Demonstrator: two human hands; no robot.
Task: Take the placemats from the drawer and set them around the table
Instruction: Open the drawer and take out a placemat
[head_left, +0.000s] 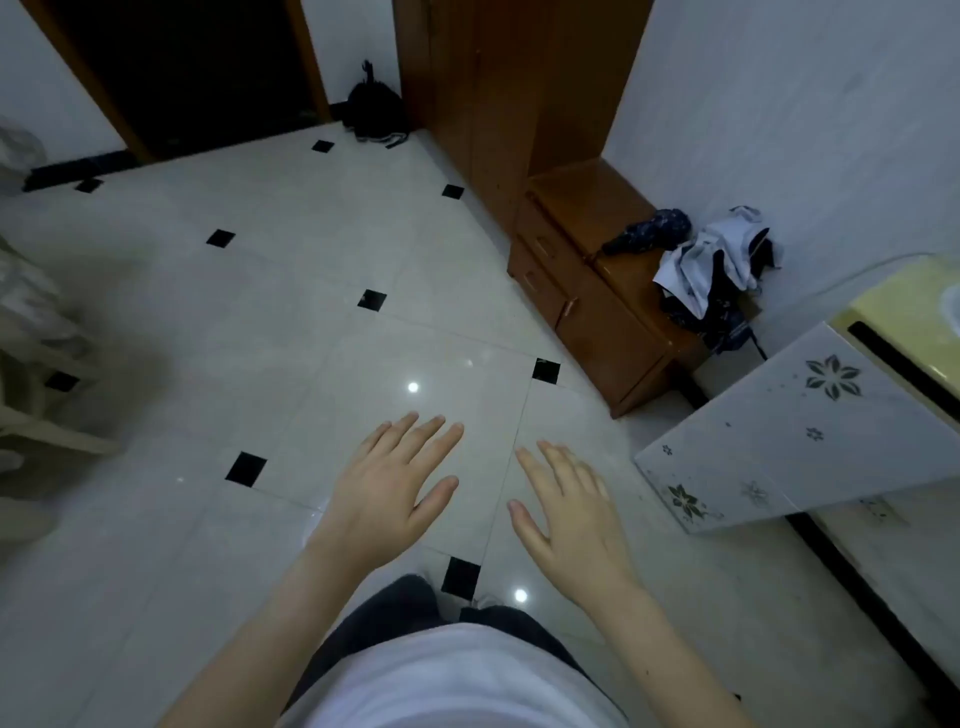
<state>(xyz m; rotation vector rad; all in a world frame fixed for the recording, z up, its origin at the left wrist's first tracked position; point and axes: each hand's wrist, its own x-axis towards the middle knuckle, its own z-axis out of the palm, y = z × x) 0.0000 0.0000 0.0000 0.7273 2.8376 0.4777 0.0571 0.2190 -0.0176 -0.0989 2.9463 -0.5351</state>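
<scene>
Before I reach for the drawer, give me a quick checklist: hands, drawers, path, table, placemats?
1. Left hand free: ok, fingers straight, holds nothing.
2. Right hand free: ok, open and empty.
3. Low brown wooden cabinet drawers: not ok, all appear closed.
4. Path over the pale tiled floor to the cabinet: ok.
5. White flower-printed table in reach: ok, at right.
6. Placemats: cannot tell, none visible.

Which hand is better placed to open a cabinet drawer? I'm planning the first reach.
Probably the right hand: it hangs open and empty on the side nearer the wooden cabinet, whose drawers look closed. The left hand, also open and empty, would have to cross the body.
</scene>
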